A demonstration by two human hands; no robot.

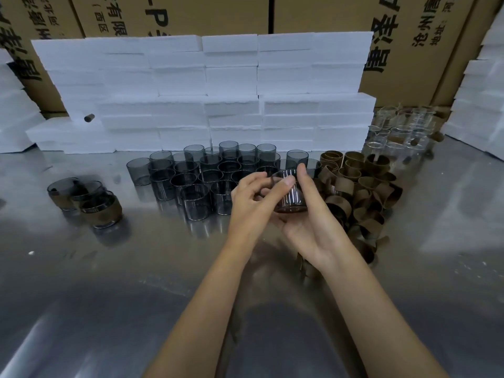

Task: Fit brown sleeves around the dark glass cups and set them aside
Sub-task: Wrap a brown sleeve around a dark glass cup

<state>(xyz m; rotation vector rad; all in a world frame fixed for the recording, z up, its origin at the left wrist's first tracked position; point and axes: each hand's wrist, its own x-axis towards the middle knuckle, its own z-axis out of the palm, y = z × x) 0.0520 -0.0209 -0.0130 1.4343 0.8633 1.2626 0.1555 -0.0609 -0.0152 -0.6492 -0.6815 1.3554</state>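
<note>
**One cup in hand, sleeve going on**

Both hands meet over the middle of the steel table (81, 268), working on a single dark glass cup (289, 196). The right hand (308, 214) cradles it from below and behind, forefinger up along the far rim, thumb pressing across the near rim, so the cup is grasped and lifted clear of the table. The left hand (249, 199) has its fingers curled in against the cup's left side; it seems to pinch or guide something at the wall, though what lies between those fingers is hidden (a brownish band shows low on the cup, which may be the sleeve, but the blur leaves that unsure).

My reading is that the fitting step is under way for this cup, not the setting aside. Behind the hands stands the cluster of bare cups (201, 173), many left to do; just right of them lies the heap of brown sleeves (360, 186). Well apart on the left, three sleeved cups (87, 199) stand together, which looks like the finished spot.

The next move likely calls for seating the band level around the wall, then carrying the cup leftwards to that group without knocking the bare ones. White foam blocks (207, 91) and cardboard cartons (191, 15) back the table.
</note>
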